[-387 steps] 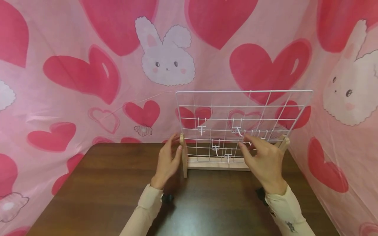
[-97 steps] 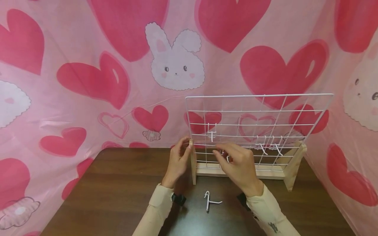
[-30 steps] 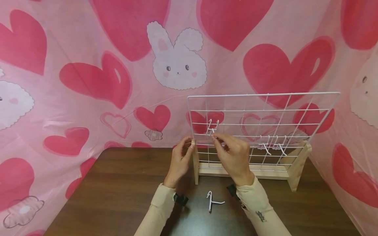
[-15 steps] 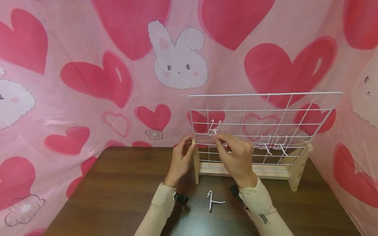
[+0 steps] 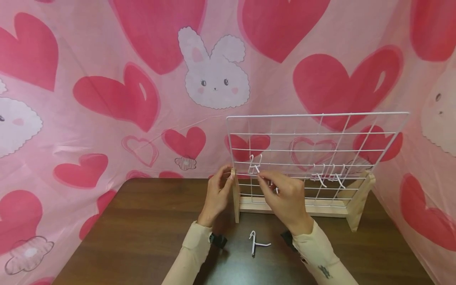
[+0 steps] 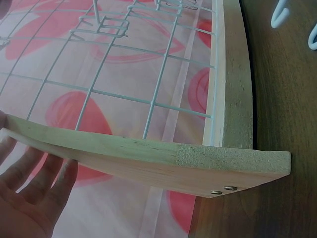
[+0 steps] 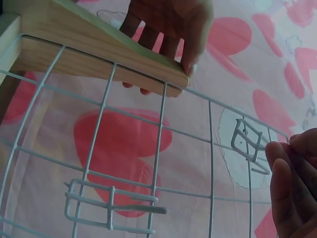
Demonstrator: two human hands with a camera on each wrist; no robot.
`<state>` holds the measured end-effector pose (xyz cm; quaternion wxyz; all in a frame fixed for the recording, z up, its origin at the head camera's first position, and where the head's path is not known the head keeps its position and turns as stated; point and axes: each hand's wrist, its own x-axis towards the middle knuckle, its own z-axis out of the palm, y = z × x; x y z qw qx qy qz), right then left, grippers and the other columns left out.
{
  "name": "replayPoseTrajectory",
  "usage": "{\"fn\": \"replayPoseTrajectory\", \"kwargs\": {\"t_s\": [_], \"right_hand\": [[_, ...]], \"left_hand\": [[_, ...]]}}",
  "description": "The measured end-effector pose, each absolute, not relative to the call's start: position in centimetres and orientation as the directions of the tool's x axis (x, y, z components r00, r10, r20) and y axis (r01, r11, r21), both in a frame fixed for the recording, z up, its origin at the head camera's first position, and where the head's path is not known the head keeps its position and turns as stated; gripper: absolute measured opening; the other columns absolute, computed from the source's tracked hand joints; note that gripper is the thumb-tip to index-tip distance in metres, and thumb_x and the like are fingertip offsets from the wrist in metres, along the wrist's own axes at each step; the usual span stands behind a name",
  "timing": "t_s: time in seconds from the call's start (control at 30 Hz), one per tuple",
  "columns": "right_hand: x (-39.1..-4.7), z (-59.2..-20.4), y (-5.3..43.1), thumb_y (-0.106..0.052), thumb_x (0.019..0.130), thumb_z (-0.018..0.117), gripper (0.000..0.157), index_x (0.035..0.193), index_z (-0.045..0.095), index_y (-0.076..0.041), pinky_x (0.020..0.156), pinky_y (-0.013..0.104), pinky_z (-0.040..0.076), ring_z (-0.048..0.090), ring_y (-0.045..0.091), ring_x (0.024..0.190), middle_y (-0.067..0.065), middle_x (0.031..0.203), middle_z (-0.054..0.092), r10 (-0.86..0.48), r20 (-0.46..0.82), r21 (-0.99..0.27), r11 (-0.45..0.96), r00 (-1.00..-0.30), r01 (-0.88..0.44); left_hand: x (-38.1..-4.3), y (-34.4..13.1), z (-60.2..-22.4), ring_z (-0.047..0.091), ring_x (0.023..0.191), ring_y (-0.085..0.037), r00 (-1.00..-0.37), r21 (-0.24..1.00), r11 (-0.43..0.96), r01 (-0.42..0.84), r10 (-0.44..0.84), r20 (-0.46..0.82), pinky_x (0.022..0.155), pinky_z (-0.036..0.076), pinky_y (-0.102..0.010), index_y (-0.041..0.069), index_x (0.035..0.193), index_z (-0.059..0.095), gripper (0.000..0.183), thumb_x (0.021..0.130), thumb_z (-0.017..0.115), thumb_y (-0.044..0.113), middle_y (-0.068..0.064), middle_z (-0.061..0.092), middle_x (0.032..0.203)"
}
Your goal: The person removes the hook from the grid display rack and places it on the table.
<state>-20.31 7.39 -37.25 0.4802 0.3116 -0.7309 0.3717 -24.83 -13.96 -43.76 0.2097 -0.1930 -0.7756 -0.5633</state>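
In the head view my right hand pinches the arm of a white double-pronged wire display hook, close in front of the left part of a white wire grid. The right wrist view shows this hook tilted, overlapping the grid, at my fingertips. My left hand grips the upper end of the rack's left wooden side piece, thumb in front and fingers behind. Another hook hangs on the grid lower down, partly covered by my right hand in the head view.
Two hooks hang side by side on the grid's right part. One loose hook lies on the dark wooden table between my forearms. A pink heart-and-rabbit cloth stands close behind the rack.
A hook hanging at upper left 3.2 s ago is now in my right hand, lowered over the last half second. The table hook was absent 12.9 s ago. My left hand stays put.
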Motion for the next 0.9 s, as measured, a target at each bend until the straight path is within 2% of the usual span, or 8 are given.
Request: {"fn": "replayPoseTrajectory", "kwargs": {"t_s": [0.23,0.43,0.5,0.6,0.7,0.8,0.9], "right_hand": [[-19.8,-38.2,8.0,0.001,0.078,0.08,0.014,0.091,0.079,-0.003,0.056,0.026,0.055,0.069,0.014,0.059,0.009,0.082,0.08,-0.168,0.908,-0.24,0.541,-0.384,-0.806],[-19.3,-39.2,8.4,0.003,0.075,0.081,0.017,0.09,0.079,-0.005,0.055,0.022,0.054,0.071,0.011,0.06,0.006,0.081,0.08,-0.223,0.898,-0.215,0.528,-0.378,-0.821],[-19.2,-39.6,8.5,0.002,0.078,0.081,0.015,0.09,0.079,-0.005,0.055,0.022,0.056,0.072,0.012,0.06,0.006,0.081,0.08,-0.234,0.897,-0.218,0.503,-0.374,-0.836],[-19.0,-40.2,8.5,-0.006,0.09,0.076,0.002,0.09,0.078,-0.006,0.058,0.024,0.058,0.074,0.013,0.062,0.005,0.08,0.08,-0.254,0.891,-0.226,0.47,-0.375,-0.853],[-18.9,-40.9,8.6,-0.018,0.1,0.068,0.019,0.089,0.078,-0.006,0.059,0.024,0.058,0.075,0.013,0.063,0.005,0.078,0.08,-0.269,0.891,-0.217,0.457,-0.367,-0.863],[-18.8,-41.4,8.8,-0.021,0.103,0.065,0.024,0.088,0.078,-0.007,0.059,0.024,0.058,0.075,0.012,0.063,0.004,0.077,0.08,-0.28,0.89,-0.209,0.453,-0.36,-0.867],[-18.7,-41.9,9.2,-0.018,0.102,0.065,0.022,0.088,0.078,-0.008,0.059,0.021,0.057,0.075,0.011,0.064,0.003,0.077,0.08,-0.29,0.886,-0.213,0.439,-0.362,-0.873]], "left_hand": [[-24.9,-14.0,-43.8,0.073,0.114,-0.032,-0.835,0.791,0.29,0.539,0.059,0.548,0.096,0.06,-0.037,0.005,0.136,0.061,0.032,0.105,0.06,0.015,-0.024,0.071,0.125],[-24.8,-14.0,-43.8,0.073,0.115,-0.032,-0.848,0.805,0.287,0.52,0.059,0.527,0.097,0.06,-0.037,0.006,0.136,0.061,0.032,0.106,0.059,0.015,-0.026,0.07,0.126],[-24.8,-14.0,-43.8,0.073,0.115,-0.032,-0.845,0.801,0.29,0.524,0.057,0.532,0.097,0.06,-0.038,0.006,0.136,0.061,0.032,0.106,0.059,0.015,-0.023,0.072,0.125],[-24.7,-14.0,-43.8,0.073,0.115,-0.031,-0.841,0.797,0.294,0.528,0.052,0.538,0.096,0.061,-0.041,0.007,0.136,0.062,0.032,0.105,0.06,0.014,-0.018,0.073,0.125],[-24.7,-14.0,-43.7,0.073,0.114,-0.031,-0.841,0.798,0.294,0.527,0.049,0.538,0.096,0.061,-0.042,0.007,0.136,0.062,0.032,0.105,0.06,0.015,-0.016,0.073,0.125],[-24.7,-13.9,-43.7,0.073,0.115,-0.031,-0.843,0.799,0.293,0.525,0.051,0.535,0.096,0.061,-0.039,0.007,0.136,0.062,0.032,0.105,0.06,0.015,-0.016,0.073,0.125],[-24.8,-13.9,-43.7,0.073,0.115,-0.031,-0.843,0.799,0.291,0.526,0.054,0.535,0.096,0.06,-0.035,0.006,0.135,0.062,0.031,0.105,0.059,0.015,-0.017,0.073,0.125]]}}
